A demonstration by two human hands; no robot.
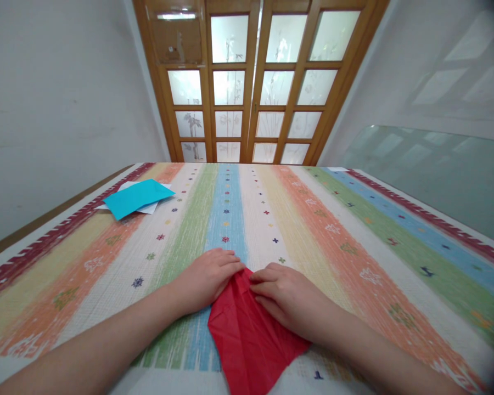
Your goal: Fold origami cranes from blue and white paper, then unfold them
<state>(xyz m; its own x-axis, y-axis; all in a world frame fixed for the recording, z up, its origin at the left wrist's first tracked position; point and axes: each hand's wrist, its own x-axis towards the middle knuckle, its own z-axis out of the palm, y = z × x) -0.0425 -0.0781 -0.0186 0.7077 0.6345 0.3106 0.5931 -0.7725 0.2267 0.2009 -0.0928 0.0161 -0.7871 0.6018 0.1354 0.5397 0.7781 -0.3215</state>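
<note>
A creased sheet of red paper (251, 340) lies at the table's near edge, its narrow far end between my two hands. My left hand (209, 274) is closed on the upper left edge of the paper, fingers bent over its tip. On the other side, my right hand (286, 296) pinches the paper near the same tip, thumb and fingers together. Fold lines run down the red surface. The paper's lower end reaches the bottom of the view, and parts of its edges are hidden under my hands.
Sheets of blue paper (138, 197) and white paper (150, 208) lie stacked at the far left. A striped, patterned tablecloth (193, 236) covers the table. Beyond stand wooden doors with glass panes (230, 88). A glass panel (432, 170) leans along the right wall.
</note>
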